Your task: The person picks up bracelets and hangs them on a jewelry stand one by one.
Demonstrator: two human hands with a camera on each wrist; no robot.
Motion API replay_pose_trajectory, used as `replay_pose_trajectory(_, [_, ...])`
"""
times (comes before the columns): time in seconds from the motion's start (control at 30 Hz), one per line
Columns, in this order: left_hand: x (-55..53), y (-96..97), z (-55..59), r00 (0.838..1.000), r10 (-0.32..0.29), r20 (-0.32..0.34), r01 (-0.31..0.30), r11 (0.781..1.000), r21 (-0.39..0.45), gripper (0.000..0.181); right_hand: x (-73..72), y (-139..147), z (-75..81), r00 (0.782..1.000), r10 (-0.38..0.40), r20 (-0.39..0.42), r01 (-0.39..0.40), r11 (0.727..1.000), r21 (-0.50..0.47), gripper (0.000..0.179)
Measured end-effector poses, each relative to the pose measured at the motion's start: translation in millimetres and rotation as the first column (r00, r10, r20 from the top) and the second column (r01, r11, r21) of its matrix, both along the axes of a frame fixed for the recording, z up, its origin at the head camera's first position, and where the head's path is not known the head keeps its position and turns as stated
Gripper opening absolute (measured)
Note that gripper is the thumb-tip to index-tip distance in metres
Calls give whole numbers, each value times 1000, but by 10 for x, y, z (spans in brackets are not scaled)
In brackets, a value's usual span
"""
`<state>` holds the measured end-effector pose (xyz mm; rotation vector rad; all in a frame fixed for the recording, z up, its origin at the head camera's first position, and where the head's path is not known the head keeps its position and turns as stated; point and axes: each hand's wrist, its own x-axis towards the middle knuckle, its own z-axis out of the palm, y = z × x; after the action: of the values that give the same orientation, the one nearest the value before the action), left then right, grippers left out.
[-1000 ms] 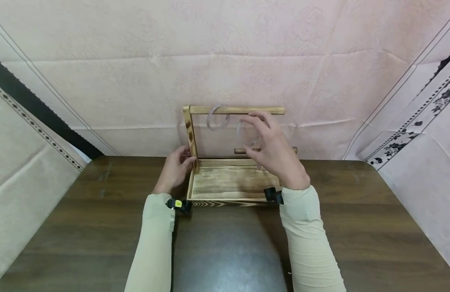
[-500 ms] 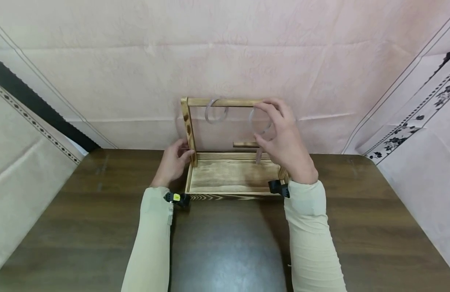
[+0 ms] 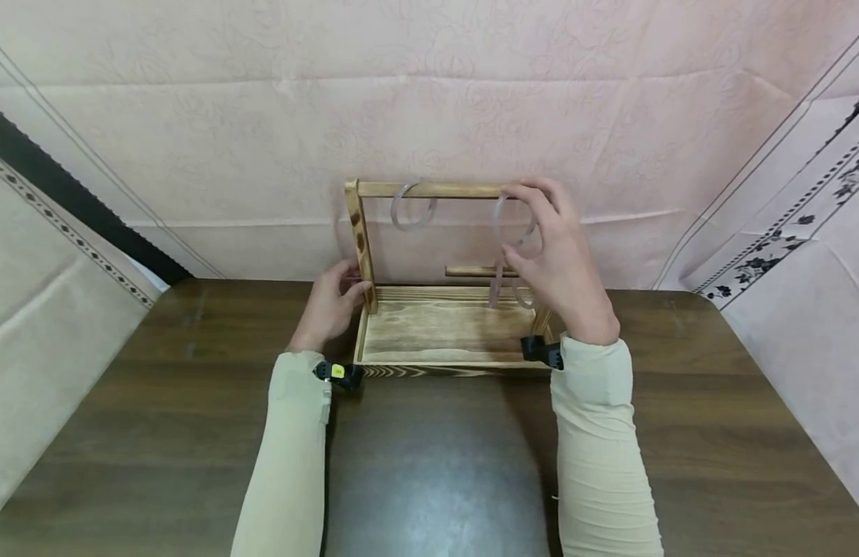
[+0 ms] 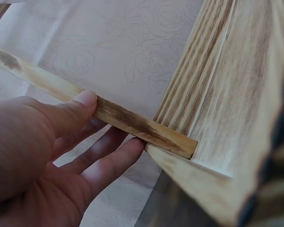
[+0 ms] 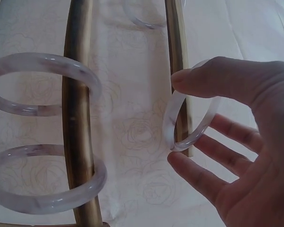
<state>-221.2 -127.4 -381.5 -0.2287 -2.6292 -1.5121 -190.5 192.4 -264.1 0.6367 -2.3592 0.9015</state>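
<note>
A small wooden rack has a left post (image 3: pixel 361 244), an upper bar (image 3: pixel 464 190) and a shorter lower bar (image 3: pixel 471 271). My left hand (image 3: pixel 328 305) pinches the post near its foot between thumb and fingers. With thumb and fingertips, my right hand (image 3: pixel 562 255) holds a translucent bangle (image 5: pixel 169 123) at the upper bar's right end; the bar appears to pass through it. Further left on that bar hangs another bangle (image 3: pixel 395 213). Two more encircle the lower bar: one bangle (image 5: pixel 47 204) and a second bangle (image 5: pixel 42 61). My right hand hides the upper bar's end in the head view.
The rack's shallow wooden tray (image 3: pixel 443 333) stands at the back of the brown table (image 3: pixel 429 464). Close behind it hangs a pale patterned cloth (image 3: pixel 471 124). The rack's right post is mostly behind my right hand and wrist.
My right hand has moved right and slightly up with the bangle, to the upper bar's right end. The lower bar's bangles show more now. My left hand keeps holding the post.
</note>
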Motion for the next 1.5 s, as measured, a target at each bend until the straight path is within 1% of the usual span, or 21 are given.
replay_pose_trajectory(0.23, [-3,10,-5,1000,4,9,-4,1000,2,31,-34,28,8,1000,-18,-18,18,1000,-24,71])
replay_pose_trajectory(0.5, [-20,5,1,1000,0,0,-1,1000,8,32,-75,37,14,999,-39,-31,37,998,-60,71])
replay_pose_trajectory(0.83, [-12,-5,2,1000,4,-10,-4,1000,-5,33,-102,75,-7,995,-90,-29,88,994,-68,71])
replay_pose_trajectory(1.13, [-10,-11,8,1000,6,-8,-6,1000,-11,32,-172,57,-71,995,-93,-38,90,993,-77,69])
replay_pose_trajectory(1.4, [0,-11,6,1000,4,-4,-4,1000,-5,30,-215,30,-113,995,-98,-20,96,993,-68,71])
replay_pose_trajectory(1.5, [3,-8,10,1000,0,0,0,1000,4,31,-221,5,-123,995,-99,-25,97,993,-67,72])
